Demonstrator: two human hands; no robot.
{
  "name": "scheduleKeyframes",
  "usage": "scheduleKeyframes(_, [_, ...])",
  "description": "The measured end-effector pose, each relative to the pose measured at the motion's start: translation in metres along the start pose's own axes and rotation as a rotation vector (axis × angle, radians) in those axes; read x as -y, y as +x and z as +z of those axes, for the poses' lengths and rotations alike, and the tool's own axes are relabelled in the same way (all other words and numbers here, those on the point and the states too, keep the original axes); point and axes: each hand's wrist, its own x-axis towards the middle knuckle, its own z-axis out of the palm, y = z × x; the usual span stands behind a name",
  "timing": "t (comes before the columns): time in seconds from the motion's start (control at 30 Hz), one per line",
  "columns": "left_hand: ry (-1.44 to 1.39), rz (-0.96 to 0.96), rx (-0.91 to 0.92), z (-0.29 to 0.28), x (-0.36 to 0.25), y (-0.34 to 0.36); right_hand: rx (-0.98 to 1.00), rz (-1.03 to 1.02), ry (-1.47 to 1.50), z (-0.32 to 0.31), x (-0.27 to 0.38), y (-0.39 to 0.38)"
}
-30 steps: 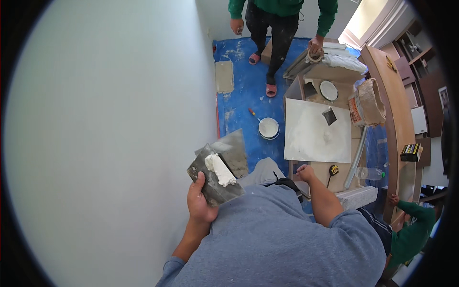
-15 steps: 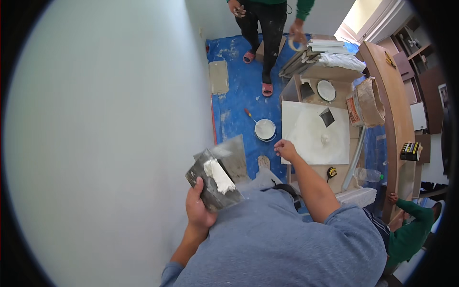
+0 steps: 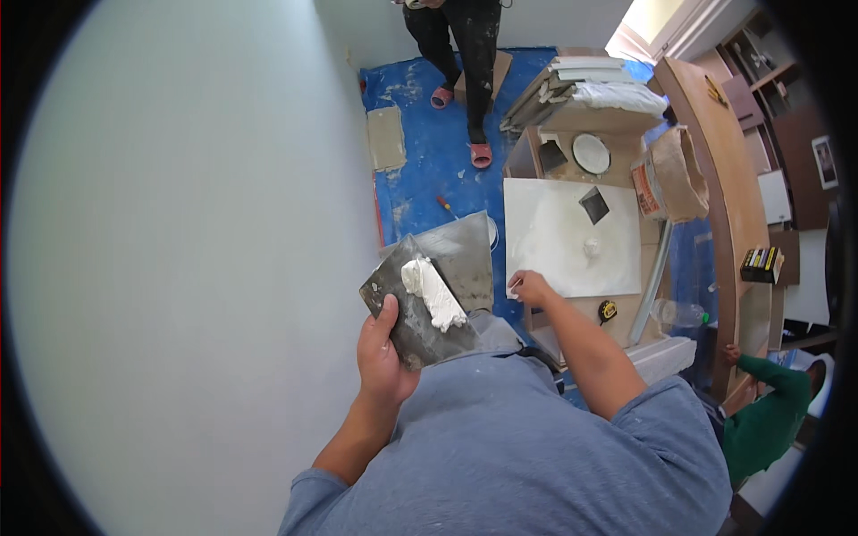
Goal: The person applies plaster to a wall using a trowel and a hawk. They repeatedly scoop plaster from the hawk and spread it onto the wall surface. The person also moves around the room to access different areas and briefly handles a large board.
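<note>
My left hand [image 3: 382, 353] grips a dark flat plastering blade [image 3: 398, 308], thumb on top. A thick strip of white plaster [image 3: 435, 295] lies on its face. Beyond it shows a larger grey sheet-like blade [image 3: 469, 268]; whether the same hand holds it, I cannot tell. My right hand [image 3: 531, 288] is beside the left edge of a white board [image 3: 545, 241], fingers curled together; what they may hold is too small to make out. A dark square blade [image 3: 593, 205] and a small lump of plaster [image 3: 591, 247] rest on that board. The grey blade mostly hides a white bucket [image 3: 492, 234].
A wall [image 3: 206, 268] runs along my left. Blue sheeting [image 3: 424, 188] covers the floor, where a person in pink slippers [image 3: 481, 155] stands. To the right are a paper sack [image 3: 675, 179], a tape measure [image 3: 608, 310], a bottle [image 3: 677, 313] and a second person in green [image 3: 769, 429].
The view has shifted. My left hand has brought the plaster-laden blade up and to the right, and the grey blade now covers most of the bucket. My right hand is lower beside the board.
</note>
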Motion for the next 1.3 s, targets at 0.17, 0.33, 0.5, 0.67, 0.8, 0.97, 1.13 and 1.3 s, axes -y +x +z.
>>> scheduleKeyframes(0.17, [0.044, -0.073, 0.007, 0.005, 0.01, -0.008, -0.082, -0.001, 0.036, -0.019, -0.019, -0.01])
scheduleKeyframes(0.33, [0.063, -0.051, -0.045, -0.004, 0.01, -0.021, -0.112, 0.096, -0.152, -0.018, -0.068, -0.007])
scheduleKeyframes(0.5, [0.103, 0.124, -0.146, -0.044, -0.002, -0.036, -0.105, 0.12, 0.029, 0.001, -0.069, -0.018])
scheduleKeyframes(0.67, [0.018, 0.154, -0.178, -0.085, -0.02, -0.047, -0.043, 0.121, 0.109, 0.028, -0.039, -0.031])
scheduleKeyframes(0.8, [0.051, 0.162, -0.158, -0.103, -0.022, -0.044, -0.108, 0.105, 0.121, 0.036, -0.041, -0.015])
scheduleKeyframes(0.97, [0.053, 0.166, -0.123, -0.098, -0.029, -0.043, -0.106, 0.008, 0.125, 0.043, -0.017, 0.003])
scheduleKeyframes(1.13, [0.159, 0.074, 0.015, -0.089, -0.044, -0.037, -0.251, -0.035, 0.093, 0.059, -0.004, -0.01])
scheduleKeyframes(1.3, [0.331, -0.048, 0.173, -0.051, -0.068, -0.04, -0.423, 0.032, 0.029, 0.065, 0.001, -0.055])
